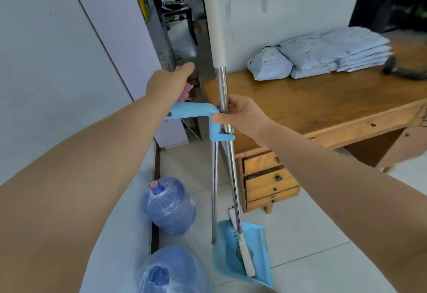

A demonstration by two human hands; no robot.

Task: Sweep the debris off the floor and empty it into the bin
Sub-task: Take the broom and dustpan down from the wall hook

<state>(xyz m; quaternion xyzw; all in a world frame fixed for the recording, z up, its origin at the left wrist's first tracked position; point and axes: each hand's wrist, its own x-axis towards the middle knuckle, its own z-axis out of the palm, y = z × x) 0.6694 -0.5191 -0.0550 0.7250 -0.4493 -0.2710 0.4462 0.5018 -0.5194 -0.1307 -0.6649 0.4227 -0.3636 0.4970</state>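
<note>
— Broom orientation?
— Near upright, steel shaft, cream foam sleeve on top, white brush head resting in the blue plastic dustpan on the tiled floor.
— Grip?
— Right hand curled around shaft at the blue clip handle. Left hand above it, grip unclear.

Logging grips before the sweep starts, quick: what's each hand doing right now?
Left hand: open, reaching forward above the blue dustpan handle, holding nothing.
Right hand: closed around the broom pole.
</note>
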